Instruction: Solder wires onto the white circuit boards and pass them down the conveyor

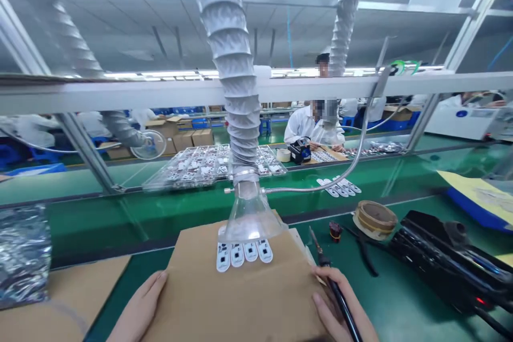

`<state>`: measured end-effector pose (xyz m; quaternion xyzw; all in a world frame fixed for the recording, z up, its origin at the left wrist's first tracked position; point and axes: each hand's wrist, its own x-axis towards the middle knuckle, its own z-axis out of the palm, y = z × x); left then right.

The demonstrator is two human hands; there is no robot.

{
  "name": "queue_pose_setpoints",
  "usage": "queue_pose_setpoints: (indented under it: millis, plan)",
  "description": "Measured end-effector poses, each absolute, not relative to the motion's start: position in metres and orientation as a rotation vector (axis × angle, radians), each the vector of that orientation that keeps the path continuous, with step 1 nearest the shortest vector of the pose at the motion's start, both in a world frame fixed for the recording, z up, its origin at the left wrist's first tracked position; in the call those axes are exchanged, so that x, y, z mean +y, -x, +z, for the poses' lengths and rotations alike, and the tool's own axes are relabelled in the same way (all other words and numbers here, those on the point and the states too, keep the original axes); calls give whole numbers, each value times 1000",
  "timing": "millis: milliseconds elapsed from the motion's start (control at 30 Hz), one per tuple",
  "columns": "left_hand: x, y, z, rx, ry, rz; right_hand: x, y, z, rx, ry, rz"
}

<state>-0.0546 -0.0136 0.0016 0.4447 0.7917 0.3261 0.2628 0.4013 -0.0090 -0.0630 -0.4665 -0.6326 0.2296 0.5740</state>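
Resting flat, the left hand (138,307) is cut off at the wrist by the frame's lower edge, its fingers (156,283) loosely extended and touching a cardboard sheet (236,299). Four white circuit boards (244,254) lie on the sheet, their upper ends behind a clear fume hood (250,222). At the sheet's right edge, the partly cut-off right hand (328,307) curls closed around a soldering iron (335,288), holding it tip-up.

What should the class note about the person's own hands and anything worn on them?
The left hand and right hand are both bare, with no gloves, finger cots or rings showing. No sleeve or cuff is in view, as the arms run out of the picture's lower edge.
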Motion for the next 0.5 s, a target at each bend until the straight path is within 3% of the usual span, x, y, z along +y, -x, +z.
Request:
queue_pose_setpoints:
  millis: [100, 267, 433, 500]
  plan:
    - [26, 43, 33, 1758, -1028, 922, 38, -380, -31, -1440, 986, 806]
    - [51, 43, 47, 1783, -940, 995, 61, -359, 11, -1486, 918, 946]
    - [-6, 62, 10, 1838, -1010, 929, 8, -382, -26, -1446, 1043, 1069]
    - [-30, 72, -11, 2020, -1129, 843, -17, -390, -42, -1393, 1113, 972]
